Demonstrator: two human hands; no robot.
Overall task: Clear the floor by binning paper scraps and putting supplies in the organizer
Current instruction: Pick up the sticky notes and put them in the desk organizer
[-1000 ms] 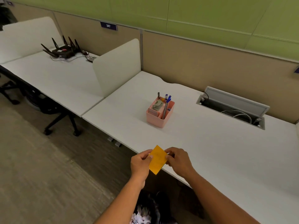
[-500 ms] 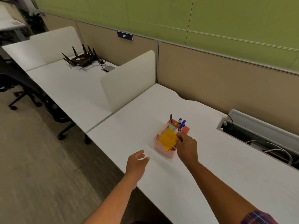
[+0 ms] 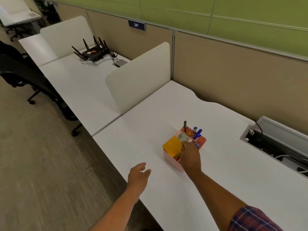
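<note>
A pink organizer point(image 3: 170, 158) stands on the white desk point(image 3: 233, 172). It holds several pens point(image 3: 197, 133) and a grey stapler-like item point(image 3: 183, 137). My right hand point(image 3: 190, 156) reaches over the organizer and pinches a yellow-orange sticky pad point(image 3: 172, 146), which sits tilted at the organizer's front left compartment. My left hand point(image 3: 138, 175) hovers open at the desk's near edge, holding nothing.
A white divider panel point(image 3: 138, 77) separates this desk from the neighbouring one, where a black router point(image 3: 92, 52) sits. An open cable tray point(image 3: 273, 144) lies at the right. A black office chair point(image 3: 30, 77) stands on the carpet at the left.
The pad went from both hands near the desk edge to my right hand alone, now lowered into the organizer. My left hand let go and stayed by the edge.
</note>
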